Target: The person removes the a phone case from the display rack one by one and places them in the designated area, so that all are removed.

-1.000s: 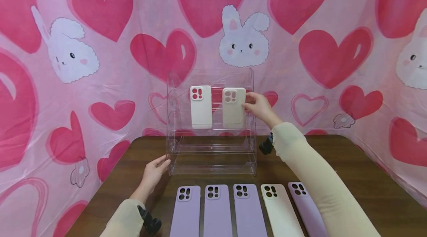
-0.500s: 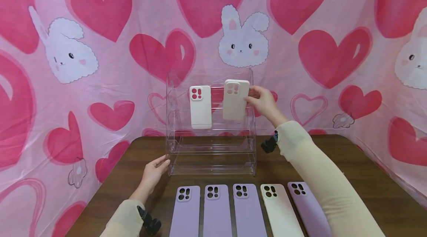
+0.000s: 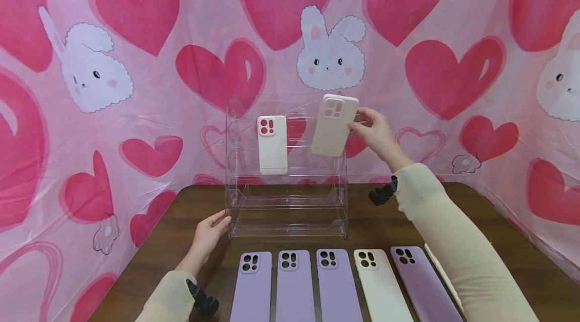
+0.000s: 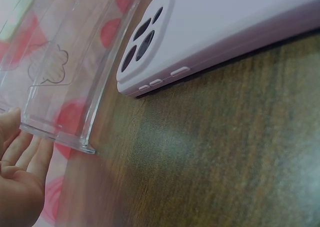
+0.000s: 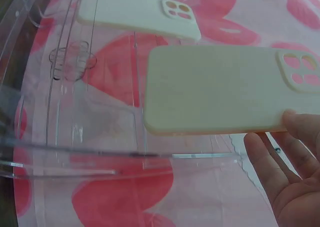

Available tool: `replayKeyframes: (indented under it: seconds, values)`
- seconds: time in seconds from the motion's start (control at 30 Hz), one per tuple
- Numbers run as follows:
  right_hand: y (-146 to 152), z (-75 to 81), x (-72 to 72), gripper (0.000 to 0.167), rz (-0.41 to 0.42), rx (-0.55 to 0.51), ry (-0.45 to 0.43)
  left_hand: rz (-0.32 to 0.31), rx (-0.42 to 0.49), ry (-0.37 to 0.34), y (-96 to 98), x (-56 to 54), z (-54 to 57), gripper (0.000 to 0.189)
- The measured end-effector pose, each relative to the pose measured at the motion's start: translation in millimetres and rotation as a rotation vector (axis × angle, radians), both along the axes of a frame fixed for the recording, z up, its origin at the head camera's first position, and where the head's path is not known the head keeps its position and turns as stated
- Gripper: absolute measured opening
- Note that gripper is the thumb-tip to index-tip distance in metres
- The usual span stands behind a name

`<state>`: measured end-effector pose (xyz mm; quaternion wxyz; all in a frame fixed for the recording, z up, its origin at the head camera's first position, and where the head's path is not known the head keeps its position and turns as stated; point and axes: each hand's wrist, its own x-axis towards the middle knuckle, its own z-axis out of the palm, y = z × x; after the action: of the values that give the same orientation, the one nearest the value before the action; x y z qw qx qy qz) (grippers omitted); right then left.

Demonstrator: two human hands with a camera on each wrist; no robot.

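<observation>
My right hand [image 3: 378, 133] pinches a cream phone case [image 3: 334, 128] by its right edge, thumb in front and fingers behind. The case is tilted, raised before the upper right of a clear tiered display rack [image 3: 290, 230]. Its camera cutouts are at the top. Another white phone case [image 3: 273, 153] stands upright on the rack, left of the held one; both cases show in the right wrist view. At the rack's lower left side, my left hand [image 3: 209, 236] holds the edge between thumb and fingers, as the left wrist view shows.
In front of the rack, lilac phone cases [image 3: 294, 292] and a cream phone case [image 3: 382, 287] lie in a row on the brown table [image 3: 181, 221]. A pale case edge [image 3: 444, 274] shows beside the right sleeve. A pink heart-and-rabbit cloth [image 3: 281, 70] hangs behind.
The right hand has lifted the cream phone case off the rack, up and to the right, and the case has tilted. The left hand has stayed at the rack's side.
</observation>
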<state>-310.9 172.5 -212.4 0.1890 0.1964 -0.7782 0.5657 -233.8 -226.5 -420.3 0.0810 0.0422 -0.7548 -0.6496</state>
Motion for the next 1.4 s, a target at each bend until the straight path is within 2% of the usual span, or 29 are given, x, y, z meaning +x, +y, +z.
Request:
replayKeyframes:
  seconds: [0.23, 0.47, 0.6, 0.77, 1.0, 1.23, 1.4]
  values:
    - [24, -6.2, 7.9, 0.044, 0.052, -0.071, -0.019, 0.006, 0.002, -0.002, 1.4, 1.8, 3.0, 0.041]
    - [49, -18.3, 11.5, 0.032, 0.158, -0.236, -0.016, -0.007, 0.004, -0.007, 0.4, 1.7, 2.4, 0.043]
    - [62, -25.4, 15.6, 0.026, 0.197, -0.270, -0.021, -0.010, -0.002, -0.003, 0.4, 2.1, 2.8, 0.043]
    - [79, -35.4, 20.7, 0.023, 0.174, -0.232, -0.053, -0.009, 0.002, 0.003, 0.0, 1.7, 2.1, 0.044]
    - [101, -52.9, 22.4, 0.021, 0.115, -0.101, -0.125, -0.007, -0.003, 0.000, -0.3, 2.3, 2.0, 0.044]
    - [122, -78.1, 18.8, 0.040, 0.079, 0.011, -0.193, 0.000, -0.017, -0.007, 0.3, 2.5, 1.1, 0.042]
    - [131, -95.9, 15.3, 0.043, 0.076, 0.044, -0.240, 0.001, -0.013, 0.000, 0.6, 2.2, 0.5, 0.042]
